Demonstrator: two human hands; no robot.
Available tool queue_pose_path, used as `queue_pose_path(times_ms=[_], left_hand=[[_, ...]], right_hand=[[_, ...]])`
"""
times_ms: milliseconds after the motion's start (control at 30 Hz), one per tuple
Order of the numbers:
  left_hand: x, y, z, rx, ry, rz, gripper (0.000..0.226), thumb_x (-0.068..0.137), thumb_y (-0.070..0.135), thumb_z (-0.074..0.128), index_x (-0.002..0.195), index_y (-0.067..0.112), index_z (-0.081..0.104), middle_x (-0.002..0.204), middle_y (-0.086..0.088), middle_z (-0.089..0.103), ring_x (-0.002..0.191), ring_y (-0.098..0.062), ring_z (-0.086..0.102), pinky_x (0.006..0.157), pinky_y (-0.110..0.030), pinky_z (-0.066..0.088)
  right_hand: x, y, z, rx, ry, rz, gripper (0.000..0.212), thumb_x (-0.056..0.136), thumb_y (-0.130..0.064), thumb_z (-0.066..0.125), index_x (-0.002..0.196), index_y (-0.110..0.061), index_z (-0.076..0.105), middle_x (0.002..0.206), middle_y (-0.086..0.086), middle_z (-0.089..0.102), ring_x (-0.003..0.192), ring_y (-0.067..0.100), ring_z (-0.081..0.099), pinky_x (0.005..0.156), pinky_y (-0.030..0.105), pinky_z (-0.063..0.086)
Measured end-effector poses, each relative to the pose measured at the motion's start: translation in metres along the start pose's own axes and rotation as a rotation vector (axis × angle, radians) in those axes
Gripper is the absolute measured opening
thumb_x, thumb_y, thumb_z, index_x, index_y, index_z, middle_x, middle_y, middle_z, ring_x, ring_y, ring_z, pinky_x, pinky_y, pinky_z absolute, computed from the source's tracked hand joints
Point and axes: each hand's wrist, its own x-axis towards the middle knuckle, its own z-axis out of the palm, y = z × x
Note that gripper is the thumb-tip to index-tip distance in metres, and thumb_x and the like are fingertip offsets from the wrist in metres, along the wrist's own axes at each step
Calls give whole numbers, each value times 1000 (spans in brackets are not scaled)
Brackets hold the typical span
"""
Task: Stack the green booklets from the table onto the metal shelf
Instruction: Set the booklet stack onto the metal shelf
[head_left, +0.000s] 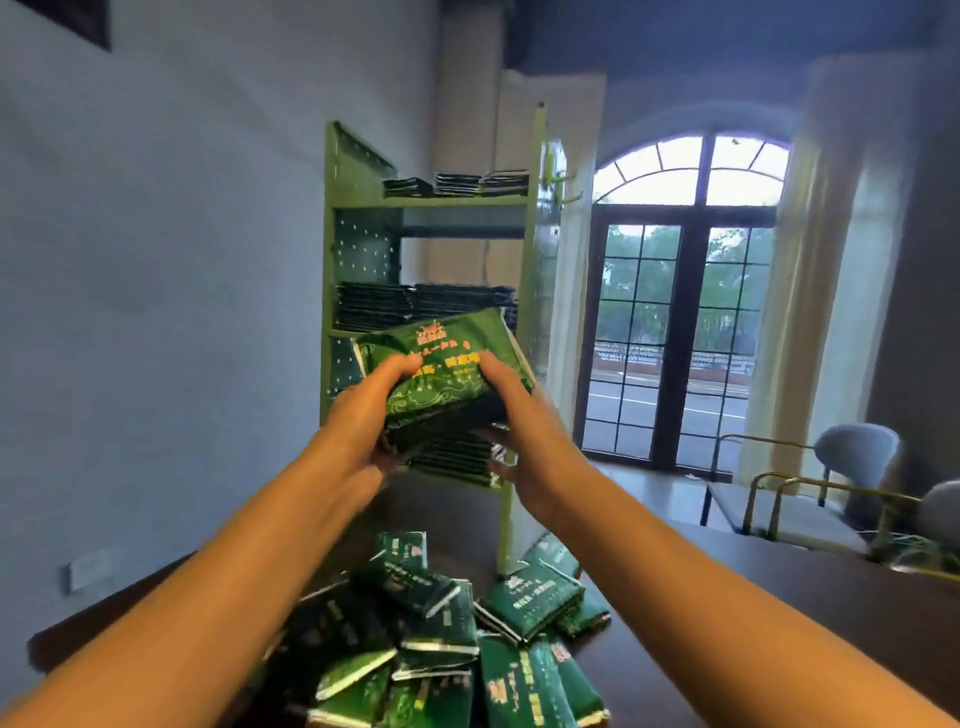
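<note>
Three levels of the green metal shelf (328, 260) carry booklets: low stacks on the top level (457, 184), taller stacks on the middle level (415, 306), and another stack on the lower level (457, 462), partly hidden behind my hands. The shelf stands at the far edge of the dark table (779, 597), by the left wall. On the near part of the table lies a loose pile of green booklets (441, 639), tumbled at all angles, so plenty is left to move.

Between pile and shelf I hold a bundle of booklets (447, 374) in the air, tilted, its far edge raised towards the middle level. My left hand (358, 421) grasps its left end, thumb on the cover and fingers underneath. My right hand (524, 431) grasps the right end the same way.

To do this step well, I judge I should level the bundle first and square its edges between my palms so no booklet slides out. The lower stack looks nearest, so I aim there. I should set the bundle down flat, lined up with the booklets beneath. I let go only once its weight rests fully, and draw my fingers out sideways so the stack does not shift.
</note>
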Motion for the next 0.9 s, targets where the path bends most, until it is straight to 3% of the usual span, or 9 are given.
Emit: queue_pose_path(times_ms=[100, 200, 300, 367, 467, 533, 667, 800, 900], left_hand=[[18, 33, -8, 28, -28, 16, 14, 85, 31, 64, 86, 17, 66, 76, -5, 71, 75, -19, 65, 70, -31, 53], [37, 67, -9, 91, -56, 34, 17, 84, 34, 63, 89, 18, 63, 81, -7, 69, 78, -21, 64, 70, -32, 50], [53, 93, -7, 138, -90, 41, 16, 85, 35, 62, 84, 19, 61, 77, -6, 66, 75, -20, 62, 68, -31, 49], [65, 109, -3, 179, -108, 50, 17, 85, 36, 62, 83, 19, 60, 77, -5, 66, 74, -19, 63, 66, -29, 52], [79, 128, 6, 229, -106, 56, 18, 84, 36, 63, 81, 19, 61, 72, -4, 67, 71, -17, 63, 62, -25, 54], [90, 140, 12, 237, -110, 65, 19, 83, 37, 64, 81, 18, 62, 72, -4, 68, 69, -17, 65, 60, -24, 56], [114, 157, 22, 219, -117, 84, 24, 83, 37, 66, 90, 15, 62, 82, -8, 67, 79, -20, 63, 72, -30, 52], [135, 166, 31, 185, -145, 62, 31, 82, 39, 66, 95, 11, 61, 83, -9, 65, 80, -21, 61, 72, -29, 51], [151, 172, 34, 160, -162, 60, 35, 82, 40, 67, 98, 10, 60, 89, -11, 64, 86, -23, 60, 80, -31, 51]], right_hand=[[12, -19, 3, -121, -116, -96, 72, 78, -59, 60, 137, -28, 35, 132, 0, 54, 111, 15, 57, 80, 28, 41], [29, -40, 5, -260, -95, -287, 88, 77, -56, 60, 147, -32, 14, 145, 4, 38, 123, 22, 47, 94, 35, 38], [39, -62, 4, -440, -90, -562, 97, 73, -54, 68, 147, -39, 7, 154, -2, 21, 136, 20, 31, 106, 40, 33], [51, -77, 3, -673, -90, -805, 93, 77, -48, 71, 147, -39, 9, 153, -10, 14, 138, 14, 23, 109, 38, 26], [79, -93, 4, -1148, 31, -1100, 89, 77, -40, 74, 148, -33, 21, 157, 1, 8, 144, 23, 16, 112, 43, 25], [100, -105, 5, -1386, 116, -1257, 87, 74, -38, 77, 146, -27, 29, 156, 9, 18, 144, 32, 16, 111, 52, 27], [128, -125, 5, -1521, 146, -1290, 89, 73, -34, 78, 147, -23, 29, 153, 13, 25, 142, 38, 19, 108, 53, 29], [151, -137, 7, -1562, 185, -1317, 93, 66, -28, 85, 145, -17, 36, 149, 19, 33, 134, 44, 32, 97, 55, 42], [163, -146, 8, -1601, 218, -1308, 94, 69, -30, 82, 147, -22, 30, 153, 14, 25, 130, 38, 39, 89, 49, 50]])
